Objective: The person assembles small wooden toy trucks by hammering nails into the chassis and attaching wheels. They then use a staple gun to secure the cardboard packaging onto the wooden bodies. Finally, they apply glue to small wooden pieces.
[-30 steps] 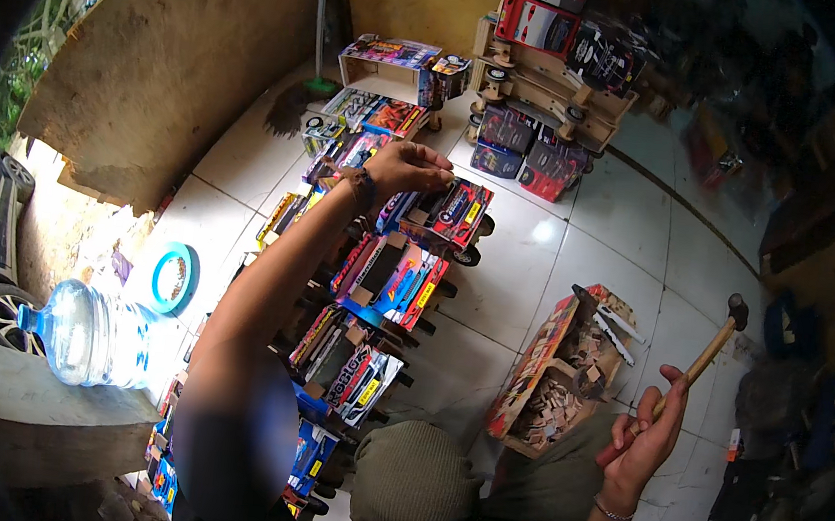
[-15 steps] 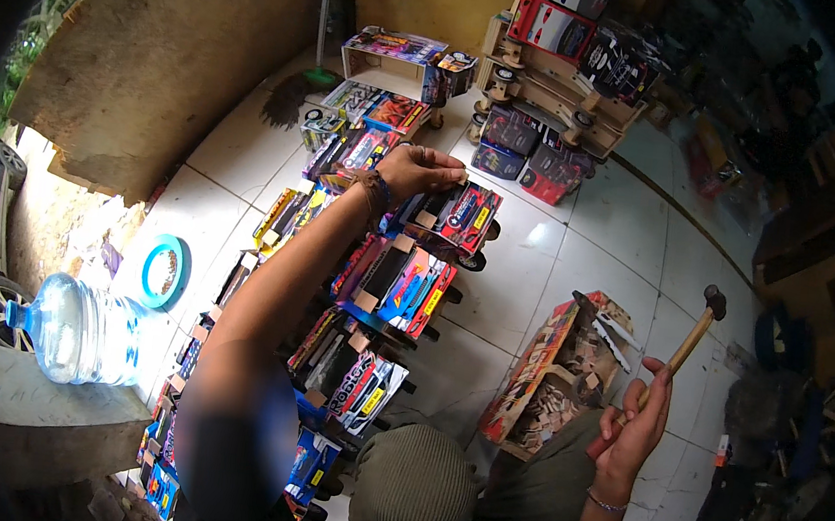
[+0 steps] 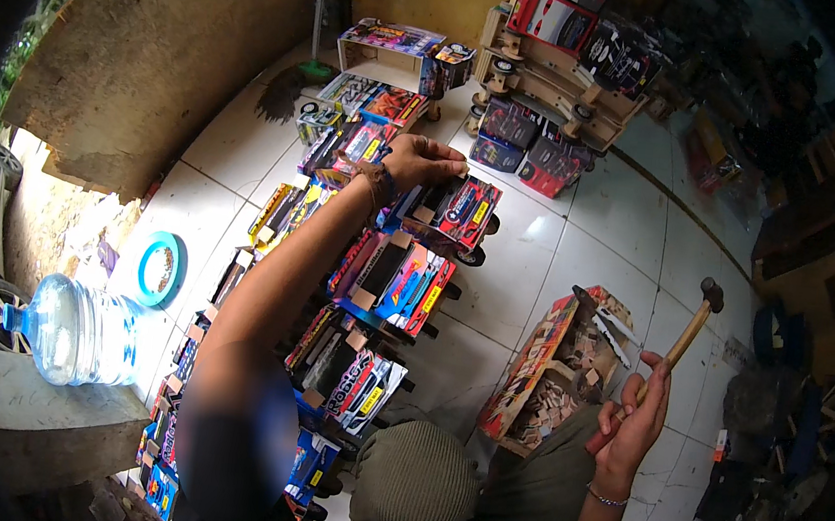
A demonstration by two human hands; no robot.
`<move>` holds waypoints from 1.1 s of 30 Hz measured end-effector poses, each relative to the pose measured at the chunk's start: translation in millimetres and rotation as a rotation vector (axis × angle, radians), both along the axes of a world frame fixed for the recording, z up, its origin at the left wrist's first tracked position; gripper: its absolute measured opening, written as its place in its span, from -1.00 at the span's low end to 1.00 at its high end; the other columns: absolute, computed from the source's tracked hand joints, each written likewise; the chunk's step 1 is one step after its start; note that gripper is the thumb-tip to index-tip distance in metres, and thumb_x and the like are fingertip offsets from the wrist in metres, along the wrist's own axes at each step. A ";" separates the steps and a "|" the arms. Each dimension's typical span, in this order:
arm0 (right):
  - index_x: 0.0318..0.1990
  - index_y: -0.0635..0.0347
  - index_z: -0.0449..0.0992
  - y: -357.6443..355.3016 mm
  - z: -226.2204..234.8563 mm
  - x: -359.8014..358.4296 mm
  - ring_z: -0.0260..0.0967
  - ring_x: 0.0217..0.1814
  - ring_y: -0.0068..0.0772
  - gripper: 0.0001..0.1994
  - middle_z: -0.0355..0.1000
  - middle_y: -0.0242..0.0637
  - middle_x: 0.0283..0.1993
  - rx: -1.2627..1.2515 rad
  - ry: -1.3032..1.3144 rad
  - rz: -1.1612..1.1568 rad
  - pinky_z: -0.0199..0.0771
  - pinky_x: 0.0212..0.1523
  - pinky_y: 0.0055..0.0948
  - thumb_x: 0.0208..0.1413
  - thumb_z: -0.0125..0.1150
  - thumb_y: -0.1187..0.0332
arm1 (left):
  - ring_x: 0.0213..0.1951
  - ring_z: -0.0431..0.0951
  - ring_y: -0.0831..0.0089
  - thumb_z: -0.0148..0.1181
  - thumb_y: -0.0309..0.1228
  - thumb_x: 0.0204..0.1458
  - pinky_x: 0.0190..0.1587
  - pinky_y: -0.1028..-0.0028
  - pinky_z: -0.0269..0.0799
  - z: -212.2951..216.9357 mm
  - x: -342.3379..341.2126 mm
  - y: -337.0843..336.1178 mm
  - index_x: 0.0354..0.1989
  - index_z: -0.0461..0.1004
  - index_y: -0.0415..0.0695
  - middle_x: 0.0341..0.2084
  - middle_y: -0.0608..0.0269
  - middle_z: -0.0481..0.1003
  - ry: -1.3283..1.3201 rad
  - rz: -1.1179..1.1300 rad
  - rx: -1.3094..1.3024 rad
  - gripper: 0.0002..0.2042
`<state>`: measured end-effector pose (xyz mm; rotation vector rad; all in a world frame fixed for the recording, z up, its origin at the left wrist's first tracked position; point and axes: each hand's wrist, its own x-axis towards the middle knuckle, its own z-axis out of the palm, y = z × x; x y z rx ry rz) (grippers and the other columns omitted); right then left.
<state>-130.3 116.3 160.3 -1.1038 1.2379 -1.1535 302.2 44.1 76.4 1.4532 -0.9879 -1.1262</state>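
Wooden-handled hammer (image 3: 683, 338) tilted head-up; colourful toy truck (image 3: 452, 214) upright on floor tiles.

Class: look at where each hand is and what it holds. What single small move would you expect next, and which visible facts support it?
Probably the right hand swings the hammer over toward the toy truck. The left hand is pressed onto the truck's top edge as if steadying it, while the hammer is raised, apart from everything, above the box of wood scraps. What lies under the fingers cannot be seen.

One hammer (image 3: 683, 338), one water jug (image 3: 79, 330), one blue tape roll (image 3: 157, 269).
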 end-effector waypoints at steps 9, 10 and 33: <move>0.07 0.11 0.40 0.9 2.6 0.8 -0.21 -0.66 -0.80 -0.62 -0.07 -0.61 -0.58 0.007 0.032 0.029 0.02 -0.77 -0.72 0.52 -0.17 0.00 | -0.20 0.66 0.56 0.48 -0.31 0.10 -0.05 0.52 0.60 -6.0 3.0 -1.4 -0.04 0.66 -0.21 -0.22 0.28 0.68 -0.023 0.019 0.007 -0.68; 0.08 0.11 0.40 0.2 2.9 1.1 -0.21 -0.66 -0.81 -0.62 -0.06 -0.61 -0.58 0.015 0.034 0.052 0.02 -0.77 -0.72 0.52 -0.17 0.01 | -0.20 0.66 0.56 0.48 -0.31 0.10 -0.05 0.52 0.59 -5.9 2.7 -1.2 -0.04 0.66 -0.21 -0.21 0.28 0.68 -0.034 0.021 0.010 -0.68; 0.28 0.14 0.32 -92.6 2.4 102.4 0.21 -0.54 -0.60 -0.65 0.27 -0.42 -0.58 -0.437 0.579 0.759 0.22 -0.50 -0.40 0.46 0.02 0.22 | -0.25 0.66 0.57 0.48 -0.29 0.10 -0.06 0.51 0.59 -13.8 -4.1 1.3 -0.05 0.68 -0.25 -0.24 0.21 0.70 -0.112 0.074 -0.087 -0.67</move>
